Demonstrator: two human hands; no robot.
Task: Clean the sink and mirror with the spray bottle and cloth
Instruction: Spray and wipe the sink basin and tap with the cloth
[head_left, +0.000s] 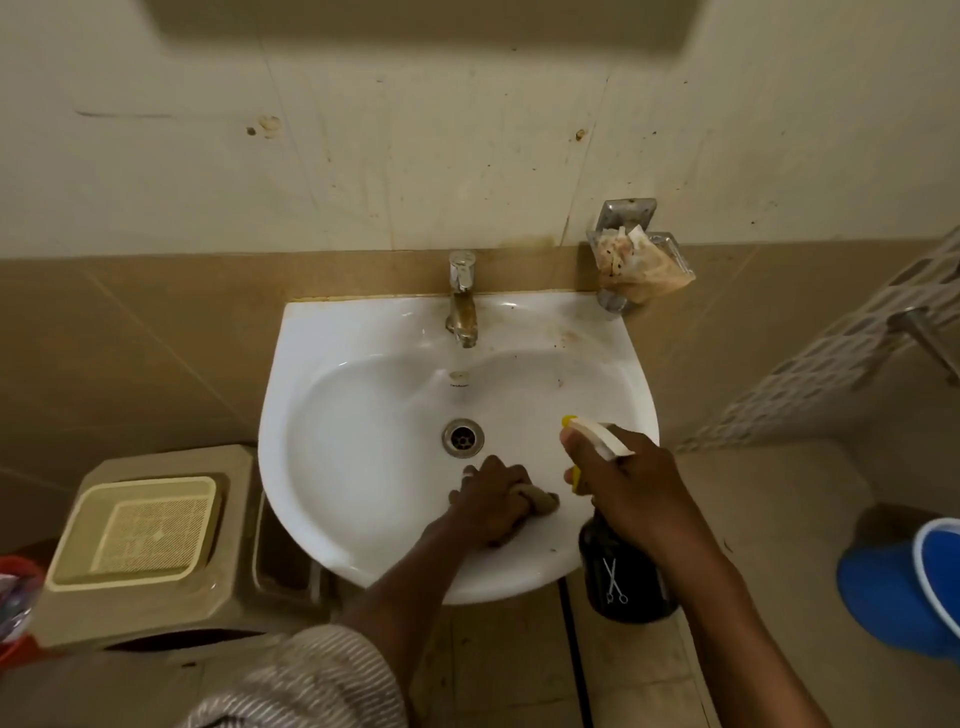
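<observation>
Beige tiled wall, white sink (332, 499) below it. Your left hand (493, 506) is clamped on the cloth (543, 501), pressed into the near basin just below the drain (462, 438). Right hand (631, 483) is wrapped round the spray bottle (621, 566), nozzle aimed into the bowl. Wipe outward toward the stained deck by the tap (461, 299). Soap dish (641, 260) crowds the right corner. Mirror not clearly in view.

No readable txt. Dark spray bottle (621, 566) has white scissors sign; sink (322, 364) brand mark too small.
</observation>
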